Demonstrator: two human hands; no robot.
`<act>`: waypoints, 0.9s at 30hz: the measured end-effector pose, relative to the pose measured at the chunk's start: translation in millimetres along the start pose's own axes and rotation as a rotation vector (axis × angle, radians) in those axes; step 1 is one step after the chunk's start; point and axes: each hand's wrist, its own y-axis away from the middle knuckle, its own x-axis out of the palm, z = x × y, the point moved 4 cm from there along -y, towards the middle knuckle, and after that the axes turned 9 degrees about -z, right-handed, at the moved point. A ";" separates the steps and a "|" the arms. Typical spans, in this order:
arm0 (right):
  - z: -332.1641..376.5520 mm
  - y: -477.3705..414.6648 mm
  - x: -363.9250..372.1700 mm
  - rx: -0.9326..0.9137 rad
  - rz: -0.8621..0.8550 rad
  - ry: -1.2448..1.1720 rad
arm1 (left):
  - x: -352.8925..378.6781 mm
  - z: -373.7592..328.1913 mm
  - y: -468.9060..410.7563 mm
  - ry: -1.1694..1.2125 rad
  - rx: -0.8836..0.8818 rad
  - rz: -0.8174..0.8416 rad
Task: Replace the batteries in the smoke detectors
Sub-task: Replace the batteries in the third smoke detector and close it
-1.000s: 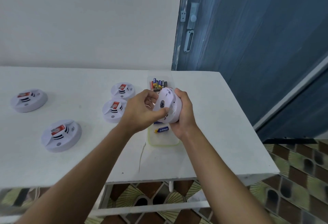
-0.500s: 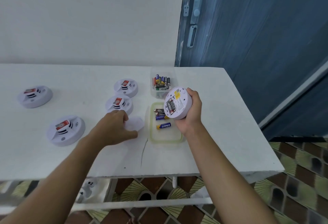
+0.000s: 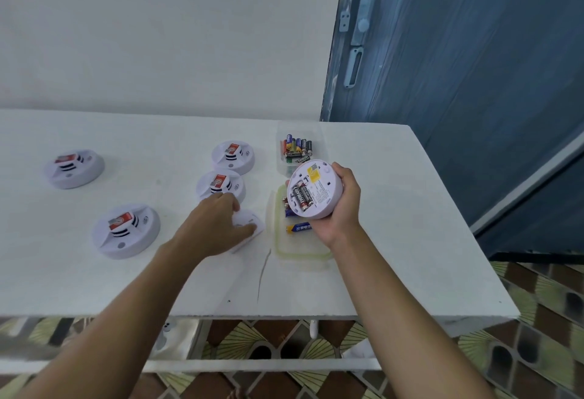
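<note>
The right hand (image 3: 339, 206) hangs just above the far end of the tray (image 3: 300, 253), fingers and thumb curled round the rim of a detector (image 3: 317, 191). This is a round, smooth white plastic disc, tilted with its flat back towards the camera. A yellow sticker and small print show on that back, and two black cylinder batteries (image 3: 301, 198) lie side by side in its open bay.

The tray is shallow, translucent and rounded at the corners, with a pale yellow-green rim. A blue and yellow battery (image 3: 298, 227) lies in it, and others are partly hidden behind the detector.

Just left of the tray, the left hand (image 3: 215, 225) lies palm down on a thin, flat white cover (image 3: 249, 228) on the table (image 3: 395, 240). Its thumb stretches across the cover's top. Whether the bent fingers grip it cannot be told.

Beyond the tray stands a clear plastic box (image 3: 282, 164) of mixed batteries. Left of the tray sit four more domed white detectors with dark slots and red labels: two near (image 3: 220, 185) (image 3: 233, 157), two further off (image 3: 126, 229) (image 3: 74, 168). The table top is matt white. Right of it is a blue, streaky painted door (image 3: 458, 82).
</note>
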 end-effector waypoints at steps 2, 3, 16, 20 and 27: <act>-1.2 0.7 1.0 0.005 0.008 0.001 | -7.1 -15.0 -1.6 0.110 0.075 -0.140; -1.7 0.7 2.1 0.011 0.013 0.003 | -10.1 -23.8 -2.2 0.172 0.121 -0.189; 4.0 1.6 3.0 0.040 0.034 0.060 | -4.4 -84.1 -12.7 0.520 0.158 -0.236; 6.4 1.6 -0.9 0.016 0.026 0.042 | -1.8 -87.4 -16.2 0.547 0.103 -0.167; 16.6 7.6 0.6 -0.019 0.046 0.033 | 2.7 -92.2 -23.1 0.708 0.019 -0.011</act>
